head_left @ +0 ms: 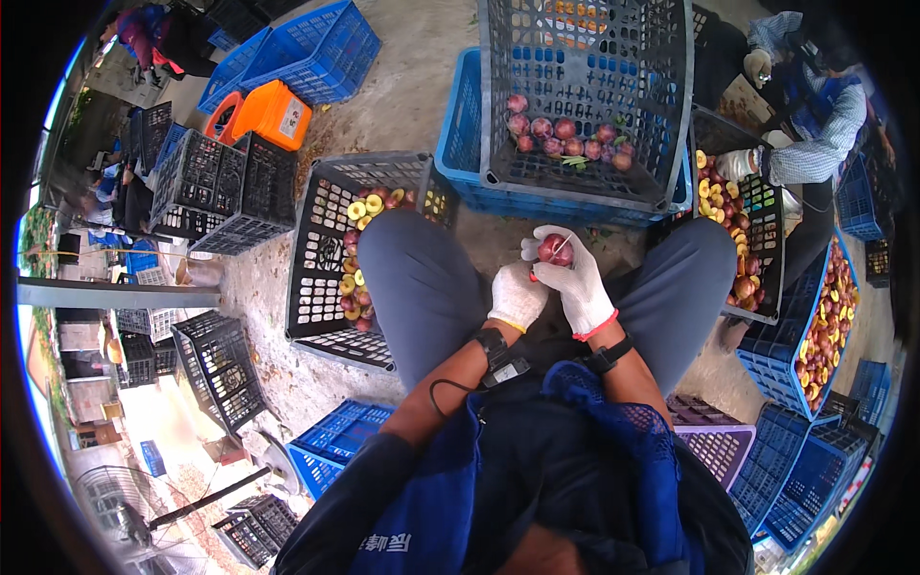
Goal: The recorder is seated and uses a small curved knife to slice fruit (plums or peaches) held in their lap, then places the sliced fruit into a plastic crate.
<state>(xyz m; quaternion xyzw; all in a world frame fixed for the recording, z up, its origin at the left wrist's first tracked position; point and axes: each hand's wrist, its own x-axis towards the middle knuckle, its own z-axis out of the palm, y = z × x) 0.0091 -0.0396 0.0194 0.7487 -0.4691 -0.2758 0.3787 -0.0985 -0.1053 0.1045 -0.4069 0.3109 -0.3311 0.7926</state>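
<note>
Head view: plum [555, 251] between knees [407, 264], gripped in gloved right hand [581, 287], fingers wrapped round. Left hand [518, 295] curled just beside; cannot tell what it grips. Step likely halving, judging by cut fruit [356, 210] in black crate [309, 287]; next move seemingly calls for steady hold.

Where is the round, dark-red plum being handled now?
In the head view, right of centre, the round, dark-red plum rests in the white-gloved right hand, beside the white-gloved left hand.
</note>
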